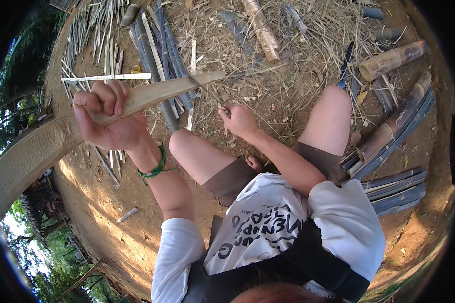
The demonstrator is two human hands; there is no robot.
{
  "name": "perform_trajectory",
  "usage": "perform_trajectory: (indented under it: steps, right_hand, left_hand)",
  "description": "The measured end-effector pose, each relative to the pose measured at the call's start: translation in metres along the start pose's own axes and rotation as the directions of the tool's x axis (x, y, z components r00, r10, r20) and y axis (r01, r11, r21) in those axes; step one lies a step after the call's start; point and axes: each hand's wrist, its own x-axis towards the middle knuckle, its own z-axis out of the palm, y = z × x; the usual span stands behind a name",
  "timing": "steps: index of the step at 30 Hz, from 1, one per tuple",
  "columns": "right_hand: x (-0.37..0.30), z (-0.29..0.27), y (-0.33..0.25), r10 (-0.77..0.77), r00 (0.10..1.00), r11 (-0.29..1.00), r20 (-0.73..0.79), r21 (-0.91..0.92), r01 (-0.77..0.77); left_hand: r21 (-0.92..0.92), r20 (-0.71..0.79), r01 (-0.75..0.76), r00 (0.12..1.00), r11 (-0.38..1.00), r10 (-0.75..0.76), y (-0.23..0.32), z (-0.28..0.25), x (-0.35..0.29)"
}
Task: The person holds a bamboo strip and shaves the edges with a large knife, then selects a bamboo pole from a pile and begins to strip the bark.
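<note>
A long, pale bamboo slat (169, 92) stretches from the left rim towards the middle, narrowing at its far end. My left hand (108, 113) grips it, fingers curled over its edge; a green braided band circles that wrist. In front of my knees, my right hand (239, 121) is closed round the handle of a knife, mostly hidden by the fingers. The thin, dark knife blade (203, 87) slants up and left from the fist and meets the slat close to its narrow end.
Dark split bamboo strips (154, 60) lie beyond the left knee, with thin pale strips (96, 30) farther left. Shavings (318, 45) litter the ground ahead. Bamboo logs (394, 60) and a stack of split pieces (397, 189) lie to the right. A dark-bladed tool (346, 63) rests beyond the right knee.
</note>
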Motion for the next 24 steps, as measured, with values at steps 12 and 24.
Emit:
perform_trajectory:
  steps: [12, 24]
  right_hand:
    - [-0.001, 0.021, 0.037, 0.278, 0.96, 0.958, 0.032, -0.079, -0.275]
    - [0.007, 0.02, 0.087, 0.197, 0.979, 0.951, -0.056, -0.231, -0.205]
  left_hand:
    - [0.067, -0.007, -0.024, 1.0, 0.997, 0.024, -0.002, 0.003, -0.002]
    - [0.052, -0.108, -0.04, 0.993, 0.998, 0.045, -0.001, 0.005, 0.0]
